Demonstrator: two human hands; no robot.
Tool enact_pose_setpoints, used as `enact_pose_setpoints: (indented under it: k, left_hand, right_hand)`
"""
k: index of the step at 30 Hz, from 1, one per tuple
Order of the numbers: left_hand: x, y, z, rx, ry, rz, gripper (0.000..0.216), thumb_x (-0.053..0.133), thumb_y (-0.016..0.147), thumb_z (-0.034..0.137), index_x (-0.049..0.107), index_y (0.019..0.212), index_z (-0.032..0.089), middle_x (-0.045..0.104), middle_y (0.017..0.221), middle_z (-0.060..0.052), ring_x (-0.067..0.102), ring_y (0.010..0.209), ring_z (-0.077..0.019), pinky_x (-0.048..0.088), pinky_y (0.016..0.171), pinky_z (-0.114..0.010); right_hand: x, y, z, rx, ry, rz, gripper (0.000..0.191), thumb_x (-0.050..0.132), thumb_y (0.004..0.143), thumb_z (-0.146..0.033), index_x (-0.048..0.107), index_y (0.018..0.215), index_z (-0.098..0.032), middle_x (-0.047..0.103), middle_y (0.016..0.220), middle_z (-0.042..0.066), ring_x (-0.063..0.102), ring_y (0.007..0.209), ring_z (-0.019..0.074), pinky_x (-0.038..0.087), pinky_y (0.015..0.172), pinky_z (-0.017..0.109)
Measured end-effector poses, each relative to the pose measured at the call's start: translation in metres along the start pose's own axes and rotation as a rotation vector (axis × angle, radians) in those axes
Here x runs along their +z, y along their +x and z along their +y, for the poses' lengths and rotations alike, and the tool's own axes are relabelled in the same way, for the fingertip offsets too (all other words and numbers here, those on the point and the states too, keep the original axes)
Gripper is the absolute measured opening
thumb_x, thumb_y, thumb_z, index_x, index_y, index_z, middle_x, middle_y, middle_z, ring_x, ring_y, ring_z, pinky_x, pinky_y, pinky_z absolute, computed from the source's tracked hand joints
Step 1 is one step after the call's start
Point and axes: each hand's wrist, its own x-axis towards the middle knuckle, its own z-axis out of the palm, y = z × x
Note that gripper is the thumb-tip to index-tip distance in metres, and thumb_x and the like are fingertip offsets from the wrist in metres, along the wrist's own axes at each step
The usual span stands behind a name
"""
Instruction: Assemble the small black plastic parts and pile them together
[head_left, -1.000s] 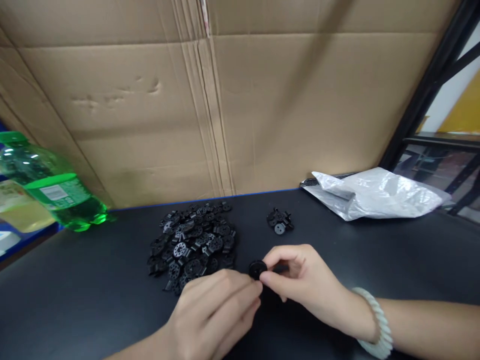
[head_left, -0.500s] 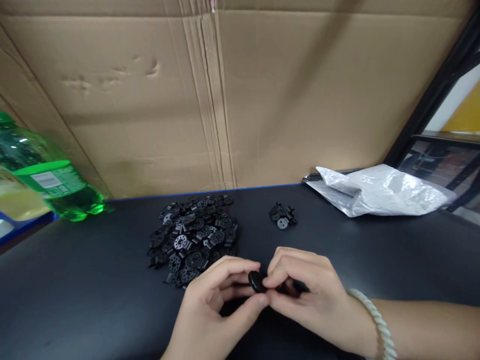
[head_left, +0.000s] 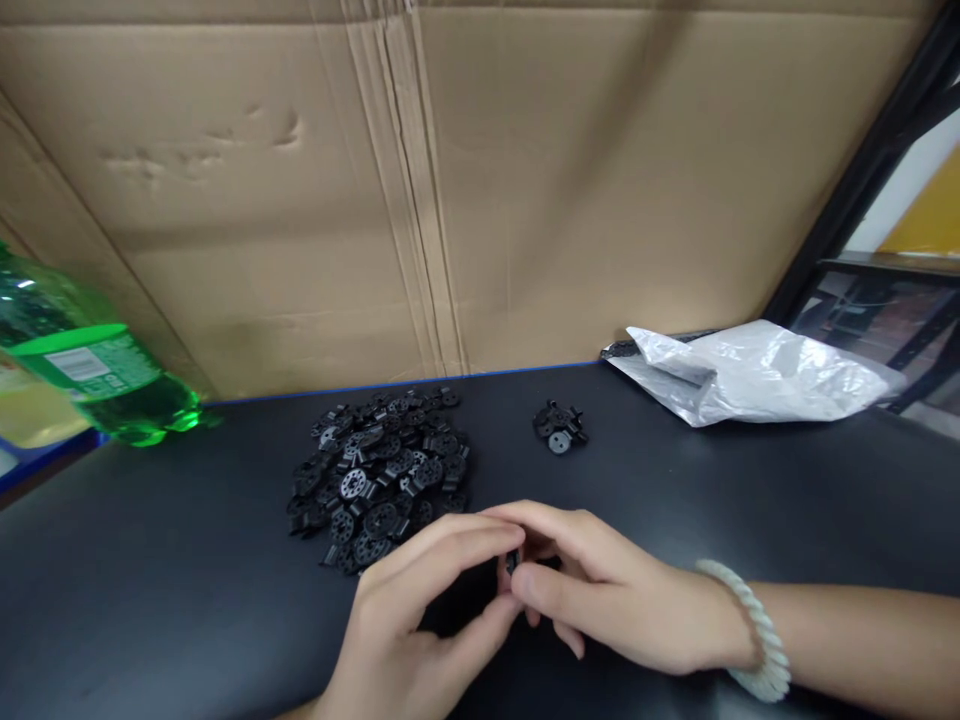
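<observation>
Between my two hands is a small round black plastic part (head_left: 512, 561), mostly covered by the fingers. My left hand (head_left: 431, 600) grips it between thumb and fingertips from the left. My right hand (head_left: 600, 580) closes on it from the other side, thumb in front and fingers curled behind. Just beyond my left hand lies a large heap of black plastic disc-shaped parts with holes and clip-like tabs (head_left: 382, 470). Farther back and to the right sits a smaller cluster of black parts (head_left: 559, 428), one disc facing up.
The dark tabletop (head_left: 150, 580) runs back to a cardboard wall (head_left: 300, 200). A green bottle (head_left: 97, 365) leans at the left, beside a blue-edged container (head_left: 45, 460). A crumpled white plastic bag (head_left: 765, 375) lies at the back right, near a black frame (head_left: 847, 180).
My right hand has turned, and its fingers now wrap behind the round part, which shows less than before. My left fingertips have closed in on it. The view has shifted slightly.
</observation>
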Motion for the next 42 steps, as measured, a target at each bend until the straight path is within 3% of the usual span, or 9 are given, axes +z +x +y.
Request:
enact_pose_setpoints:
  k: [8,15,21,25,28,31,34,37,42]
  left_hand:
    - [0.0,0.005,-0.002,-0.025,-0.159,-0.019,0.034,0.071,0.072,0.002,0.072,0.099,0.023,0.076,0.094,-0.003,0.072,0.084,-0.0167,0.06,0.076,-0.023]
    - [0.006,0.0,0.002,-0.184,-0.375,0.003,0.039,0.068,0.07,-0.001,0.074,0.099,0.025,0.075,0.094,-0.004,0.073,0.081,-0.0199,0.065,0.065,-0.026]
    - [0.005,0.006,0.0,-0.341,-0.438,0.074,0.03,0.061,0.072,0.0,0.076,0.086,0.022,0.077,0.081,-0.001,0.073,0.063,-0.0164,0.063,0.057,-0.021]
    - [0.001,0.008,0.0,-0.407,-0.483,0.065,0.019,0.061,0.077,0.007,0.071,0.086,0.021,0.074,0.071,0.0,0.069,0.053,-0.0143,0.061,0.052,-0.02]
    - [-0.003,0.006,0.0,-0.439,-0.492,0.08,0.014,0.061,0.082,0.013,0.068,0.09,0.021,0.072,0.077,-0.001,0.068,0.058,-0.0136,0.06,0.057,-0.022]
    - [-0.007,0.003,-0.003,-0.486,-0.532,0.094,0.012,0.059,0.085,0.017,0.068,0.092,0.022,0.071,0.084,-0.002,0.069,0.067,-0.0158,0.061,0.063,-0.025]
    - [-0.007,0.003,-0.008,-0.456,-0.474,0.101,0.014,0.058,0.085,0.015,0.068,0.091,0.023,0.071,0.083,-0.002,0.069,0.071,-0.0162,0.06,0.064,-0.023]
    - [-0.006,0.004,-0.01,-0.305,-0.312,0.1,0.018,0.06,0.08,0.008,0.069,0.084,0.024,0.071,0.081,0.0,0.07,0.074,-0.0144,0.059,0.065,-0.018]
    - [-0.004,0.0,-0.01,-0.12,-0.146,0.026,0.025,0.06,0.079,0.003,0.067,0.085,0.026,0.072,0.088,0.002,0.07,0.082,-0.0131,0.057,0.073,-0.019]
  right_hand:
    - [-0.005,-0.005,-0.005,0.015,-0.135,-0.118,0.044,0.036,0.098,-0.034,0.032,0.14,-0.022,0.045,0.079,-0.001,0.042,0.058,0.0079,0.041,0.055,0.02]
    - [-0.004,-0.003,-0.004,-0.049,-0.137,-0.121,0.041,0.031,0.098,-0.037,0.04,0.133,-0.017,0.041,0.076,-0.001,0.038,0.058,0.0088,0.039,0.051,0.02]
    - [-0.001,-0.002,-0.003,0.021,-0.046,-0.085,0.036,0.031,0.096,-0.021,0.044,0.129,-0.019,0.042,0.075,-0.003,0.035,0.053,0.0059,0.035,0.048,0.017]
    - [-0.003,0.003,-0.002,0.02,0.141,-0.126,0.046,0.039,0.087,-0.011,0.041,0.133,-0.021,0.047,0.085,0.001,0.048,0.067,0.0083,0.045,0.051,0.016]
    - [-0.008,0.006,0.001,-0.022,0.283,-0.158,0.06,0.048,0.079,-0.006,0.037,0.136,-0.023,0.05,0.096,0.004,0.055,0.086,0.0136,0.051,0.054,0.017]
    - [-0.013,0.008,0.002,-0.031,0.328,-0.18,0.059,0.049,0.079,-0.004,0.037,0.133,-0.023,0.053,0.102,0.006,0.059,0.088,0.0147,0.052,0.054,0.016]
    - [-0.014,0.009,0.002,-0.011,0.349,-0.156,0.051,0.05,0.08,-0.005,0.041,0.127,-0.021,0.054,0.103,0.007,0.06,0.082,0.0131,0.052,0.05,0.015]
    - [-0.012,0.01,0.001,0.046,0.362,-0.08,0.044,0.058,0.076,-0.008,0.047,0.118,-0.018,0.054,0.099,0.006,0.059,0.074,0.0109,0.05,0.047,0.015]
    - [-0.011,0.006,-0.005,0.062,0.176,0.057,0.027,0.062,0.083,-0.023,0.056,0.108,-0.014,0.057,0.076,0.0,0.054,0.06,0.0081,0.048,0.051,0.02]
